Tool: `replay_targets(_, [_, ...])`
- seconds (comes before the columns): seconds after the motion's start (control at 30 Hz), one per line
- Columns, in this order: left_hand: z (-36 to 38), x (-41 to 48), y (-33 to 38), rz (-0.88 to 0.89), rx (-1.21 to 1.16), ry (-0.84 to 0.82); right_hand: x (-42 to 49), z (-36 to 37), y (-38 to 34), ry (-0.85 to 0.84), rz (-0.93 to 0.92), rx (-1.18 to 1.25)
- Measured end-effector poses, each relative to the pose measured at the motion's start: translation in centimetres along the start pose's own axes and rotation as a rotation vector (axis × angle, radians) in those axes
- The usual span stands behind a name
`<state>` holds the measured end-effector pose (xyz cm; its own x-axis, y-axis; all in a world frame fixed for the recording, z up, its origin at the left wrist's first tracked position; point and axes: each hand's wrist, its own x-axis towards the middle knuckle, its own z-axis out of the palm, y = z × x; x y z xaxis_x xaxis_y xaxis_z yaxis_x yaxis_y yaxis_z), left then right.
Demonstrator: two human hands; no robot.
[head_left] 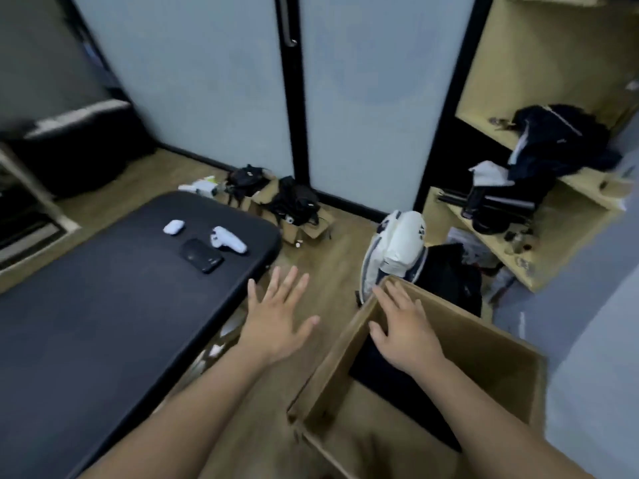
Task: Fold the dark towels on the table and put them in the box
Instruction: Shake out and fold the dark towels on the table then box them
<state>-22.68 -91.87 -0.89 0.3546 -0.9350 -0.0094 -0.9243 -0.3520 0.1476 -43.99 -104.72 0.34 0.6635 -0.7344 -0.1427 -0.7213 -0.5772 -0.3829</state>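
While the left hand and right hand hovered empty, fingers spread wide, one dark towel lay in one box, beneath the right palm.

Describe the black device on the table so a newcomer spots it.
A long dark padded table fills the left. Three small things lie near its far end. The flat black rectangular device is nearest and dark; the rounded white case and white plastic controller are pale.
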Motion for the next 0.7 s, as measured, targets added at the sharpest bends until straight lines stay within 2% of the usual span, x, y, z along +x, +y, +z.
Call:
replay_targets(0.2, [-4.1,-17.2,-7.5,-0.361,0.094,0.038,-4.3,4.5,-14.5,-0.062,-0.358,0.024])
replay_targets(0.33, [-6.7,-26.7,-11.0,-0.538,0.119,0.077,-8.6,7.0,-23.1,-0.135,-0.573,0.003])
replay_targets(0.7, [-8.2,-49.5,-19.3,-0.958,0.018,0.201,-18.6,12.6,-42.6,-0.18,-0.945,-0.155])
